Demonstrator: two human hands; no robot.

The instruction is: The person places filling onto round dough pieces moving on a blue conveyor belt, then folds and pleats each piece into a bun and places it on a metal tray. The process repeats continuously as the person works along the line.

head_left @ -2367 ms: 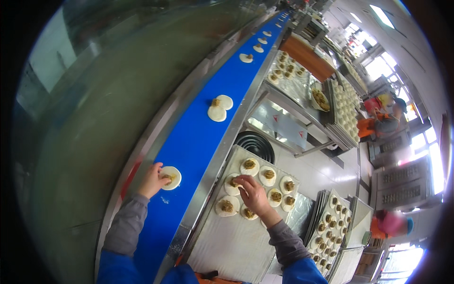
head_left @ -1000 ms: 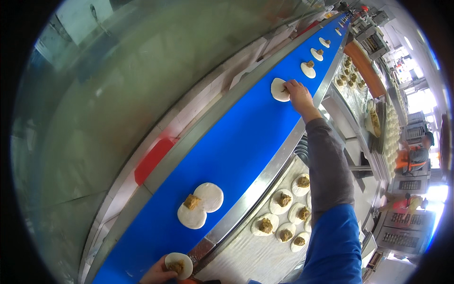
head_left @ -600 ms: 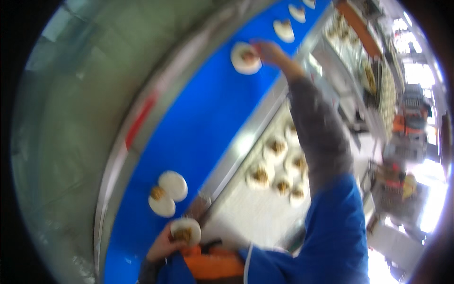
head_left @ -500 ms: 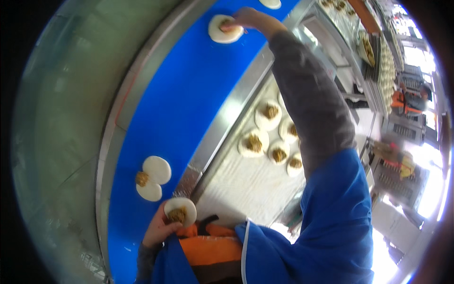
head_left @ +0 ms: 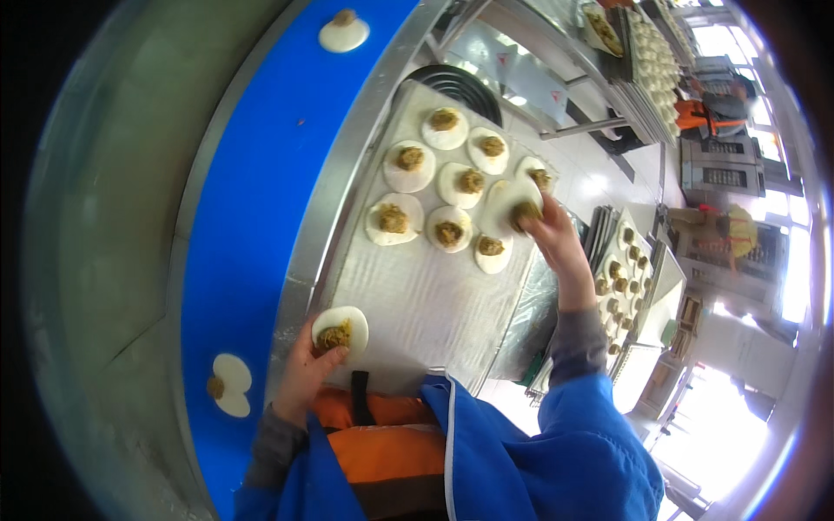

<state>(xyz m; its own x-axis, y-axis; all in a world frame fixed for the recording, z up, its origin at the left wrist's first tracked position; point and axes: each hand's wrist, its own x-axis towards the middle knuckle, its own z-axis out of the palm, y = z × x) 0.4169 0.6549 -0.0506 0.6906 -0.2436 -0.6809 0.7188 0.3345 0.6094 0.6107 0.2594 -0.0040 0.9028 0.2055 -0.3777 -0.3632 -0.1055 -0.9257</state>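
Note:
My left hand (head_left: 300,373) is closed on the edge of a round dough wrapper (head_left: 354,325) topped with brownish-green filling, low over the near left corner of a metal tray (head_left: 426,300). My right hand (head_left: 563,247) grips another filled dough wrapper (head_left: 504,207), pinching it by the filling side above the tray's right part; it partly covers wrappers there. Several filled wrappers lie flat in rows on the tray's far half, one of them a wrapper (head_left: 393,219) at the left. The blue conveyor belt (head_left: 239,234) runs along my left.
On the belt, two overlapping dough rounds (head_left: 232,373) with a lump of filling lie near, and another filled dough round (head_left: 344,35) lies far off. Beyond the right arm stand a loaded tray (head_left: 621,286) and stacked trays (head_left: 643,108). People (head_left: 725,108) work in the background.
My right hand has come from the belt's far end to over the tray, carrying a filled wrapper. My left hand still holds its wrapper. The view has shifted toward the tray.

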